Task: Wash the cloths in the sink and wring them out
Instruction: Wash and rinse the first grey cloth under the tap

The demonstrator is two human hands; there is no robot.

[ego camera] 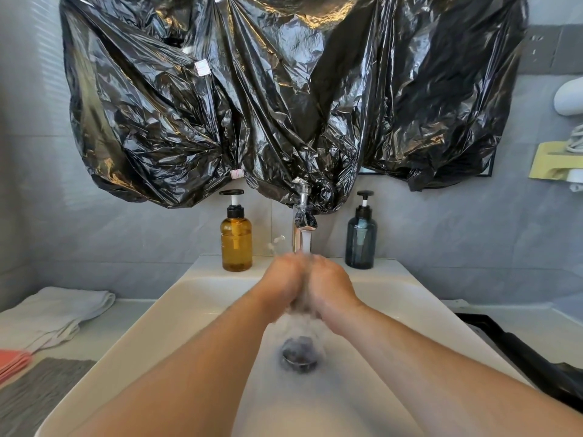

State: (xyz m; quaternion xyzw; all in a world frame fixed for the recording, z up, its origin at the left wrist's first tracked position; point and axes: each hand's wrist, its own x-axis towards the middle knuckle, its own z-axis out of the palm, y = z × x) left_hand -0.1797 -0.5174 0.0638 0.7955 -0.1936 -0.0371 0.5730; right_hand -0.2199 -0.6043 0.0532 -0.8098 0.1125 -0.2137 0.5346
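A person's left hand (pixel 284 279) and right hand (pixel 331 283) meet, touching side by side, under the running stream (pixel 306 244) of a chrome tap (pixel 303 216) over a white sink (pixel 202 298); the fingers are turned away and blurred, so whether they curl or pinch cannot be told; a wet grey mass (pixel 303 305), too smeared to identify, hangs between the palms, with the drain (pixel 299 354) below and nearer the camera. Beyond the fingers an amber pump bottle (pixel 236 244) stands to their left and a dark blue one (pixel 361 241) to their right, both on the sink's back ledge; crumpled black plastic sheeting (pixel 284 89) covers the wall above. Well left of the fingers, on the counter (pixel 126 313), lie a folded white towel (pixel 56 313), a pink cloth (pixel 12 362) and a grey cloth (pixel 38 395), all apart from the basin; both forearms cross the foreground, hiding much of the bowl.
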